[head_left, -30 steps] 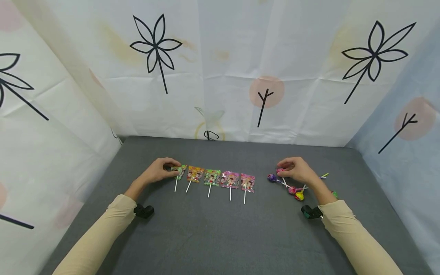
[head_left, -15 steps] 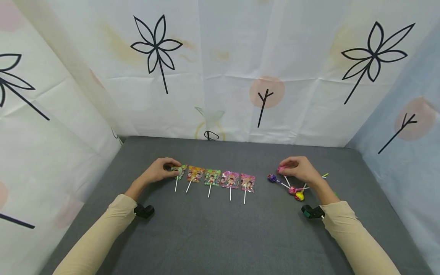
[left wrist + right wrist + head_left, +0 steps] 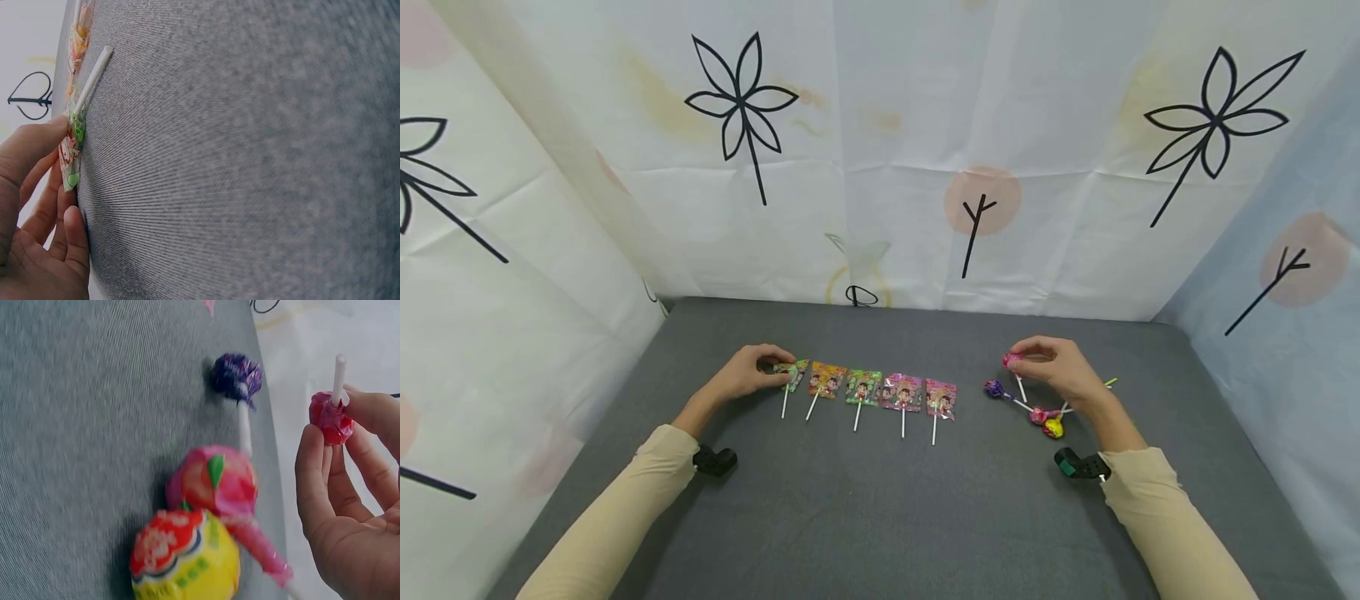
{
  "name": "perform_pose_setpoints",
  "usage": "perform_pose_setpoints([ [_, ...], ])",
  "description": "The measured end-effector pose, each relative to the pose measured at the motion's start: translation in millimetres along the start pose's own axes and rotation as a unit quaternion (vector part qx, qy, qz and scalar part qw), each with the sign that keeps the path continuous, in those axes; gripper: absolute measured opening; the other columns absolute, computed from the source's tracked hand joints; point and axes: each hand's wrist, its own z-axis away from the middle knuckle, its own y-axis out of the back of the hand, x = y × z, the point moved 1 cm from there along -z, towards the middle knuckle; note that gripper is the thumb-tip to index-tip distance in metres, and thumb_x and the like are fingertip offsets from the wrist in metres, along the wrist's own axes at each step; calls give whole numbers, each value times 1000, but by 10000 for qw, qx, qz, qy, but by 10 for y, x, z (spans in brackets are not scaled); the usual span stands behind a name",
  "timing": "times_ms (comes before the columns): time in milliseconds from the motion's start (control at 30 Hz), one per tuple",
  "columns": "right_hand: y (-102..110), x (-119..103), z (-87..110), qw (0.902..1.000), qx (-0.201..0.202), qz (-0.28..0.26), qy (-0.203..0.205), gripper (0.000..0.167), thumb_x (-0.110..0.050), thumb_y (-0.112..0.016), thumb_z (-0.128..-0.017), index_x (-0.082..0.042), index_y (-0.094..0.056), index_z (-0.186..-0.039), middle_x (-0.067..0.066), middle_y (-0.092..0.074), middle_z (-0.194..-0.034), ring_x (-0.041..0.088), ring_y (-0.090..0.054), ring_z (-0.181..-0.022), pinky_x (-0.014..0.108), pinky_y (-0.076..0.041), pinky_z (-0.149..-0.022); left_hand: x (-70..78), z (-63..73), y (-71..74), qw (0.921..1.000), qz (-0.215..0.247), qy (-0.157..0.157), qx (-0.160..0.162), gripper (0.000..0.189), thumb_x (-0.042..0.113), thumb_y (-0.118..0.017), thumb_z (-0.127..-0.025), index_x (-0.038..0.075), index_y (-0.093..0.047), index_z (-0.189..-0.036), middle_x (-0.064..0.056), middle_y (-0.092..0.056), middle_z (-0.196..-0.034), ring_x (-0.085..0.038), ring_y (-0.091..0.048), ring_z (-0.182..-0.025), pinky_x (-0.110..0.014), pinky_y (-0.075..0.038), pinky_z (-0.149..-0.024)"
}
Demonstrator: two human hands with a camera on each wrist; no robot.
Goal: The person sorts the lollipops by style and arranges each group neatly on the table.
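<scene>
Holding the pink lollipop [image 3: 330, 419] by its round head, the right hand [image 3: 1056, 368] pinches it between thumb and fingertips, up off the gray table [image 3: 865, 517]. The white stick [image 3: 339, 378] pokes out bare. This looks like a good way to hold it. A soft squeeze on the ball should be enough, because the shiny wrapper may be slippery and a hard squeeze could make it pop out. A purple lollipop [image 3: 994, 388], a leafy one [image 3: 1037, 415] and a yellow lollipop [image 3: 1053, 427] lie near it, so it seems best to lift well clear before going sideways, or the stick might bump them.

Over on the other side, the left hand [image 3: 748, 371] pinches the end of a green packet [image 3: 797, 373]. That packet sits at the left end of a row, next to an orange packet [image 3: 827, 379], then a boy-faced green one [image 3: 863, 385], a pink packet [image 3: 902, 390] and a last pink one [image 3: 941, 397]. The sticks all point toward the person. A light, steady touch should work best here, since a tug could turn the packet crooked or nudge its orange neighbor
</scene>
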Motion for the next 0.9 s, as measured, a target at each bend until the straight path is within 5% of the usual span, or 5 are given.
perform_pose_setpoints([
  [467, -337, -130, 50, 9961, 175, -771, 396, 35, -5, -70, -98, 17, -57, -122, 12, -71, -106, 30, -68, -101, 38, -54, -89, -1, 13, -1, 10000, -48, 26, 47, 28, 11, -78, -92, 2, -72, -118, -12, -67, -114, -29, -60, -100, -45, -49, -84],
  [900, -647, -159, 50, 9929, -19, -1180, 162, 37, -6, -71, -97, 15, -58, -125, 16, -69, -109, 29, -67, -103, 39, -53, -89, -2, 13, -7, 9999, -59, 100, 58, 28, 12, -78, -92, 3, -73, -118, -12, -66, -114, -29, -60, -99, -41, -49, -80],
])
